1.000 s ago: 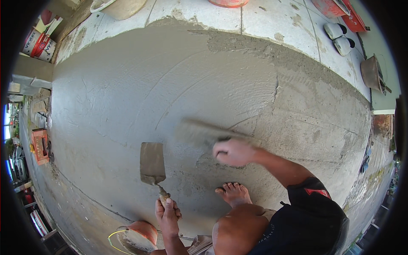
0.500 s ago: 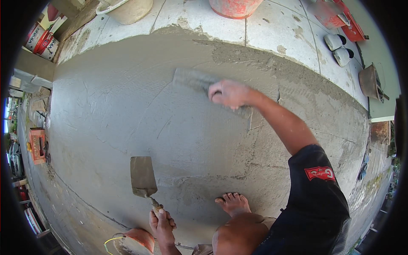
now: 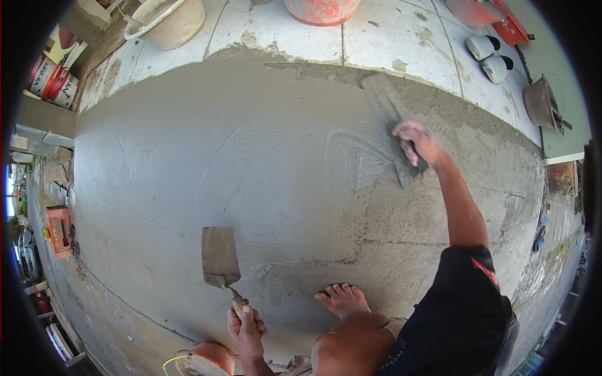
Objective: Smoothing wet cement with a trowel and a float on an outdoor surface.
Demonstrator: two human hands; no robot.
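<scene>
My right hand (image 3: 421, 143) is wrapped round the handle of a long plastering float (image 3: 384, 103), which lies slantwise on wet grey mortar (image 3: 163, 169). The float is slightly blurred. Curved drag marks show in the mortar just left of it. Low in the view, my left hand (image 3: 247, 331) grips a trowel (image 3: 221, 254) by its handle. The trowel's squarish blade is smeared with mortar and points away from me. My bare foot (image 3: 343, 299) rests on the rougher grey surface between my two arms.
An orange bucket (image 3: 216, 354) with a yellow handle stands by my left forearm. Pale tiles (image 3: 263, 31) border the mortar at the far side, with a beige tub (image 3: 172, 25), a red bucket (image 3: 323, 9) and clogs (image 3: 495, 67). An orange crate (image 3: 59, 233) sits at far left.
My right hand has swept the float rightward, turning it steeper and leaving curved marks. My left hand with the trowel has shifted slightly right.
</scene>
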